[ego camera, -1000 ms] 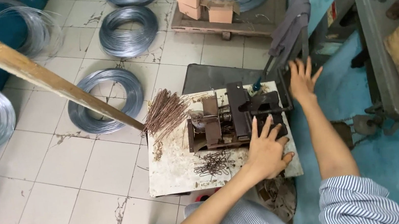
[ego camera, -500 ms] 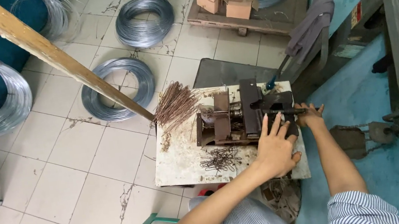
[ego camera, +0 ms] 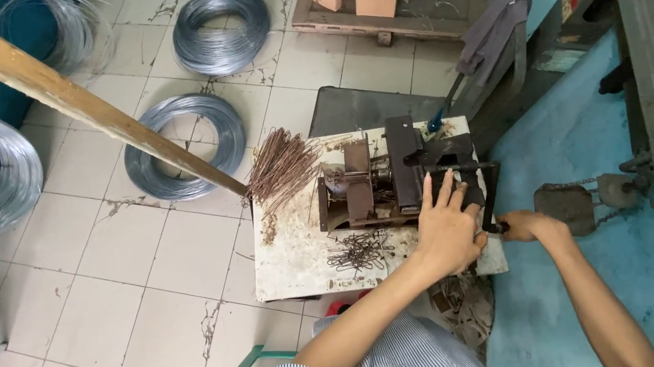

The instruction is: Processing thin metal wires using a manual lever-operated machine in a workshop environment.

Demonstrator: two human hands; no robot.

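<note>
Rusty bending jig (ego camera: 394, 183) sits on the white tabletop (ego camera: 294, 255); our left hand (ego camera: 447, 231) lies spread and flat on its right end, while our right hand (ego camera: 522, 225) is closed around the dark crank handle (ego camera: 487, 196). We judge it best to press the jig down firmly and pull the handle steadily, fingers away from the moving parts.

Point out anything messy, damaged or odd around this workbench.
Bent wire pieces lie loose on the stained white bench top, and the straight rods splay over its back corner. The floor tiles are cracked and dirty.
</note>
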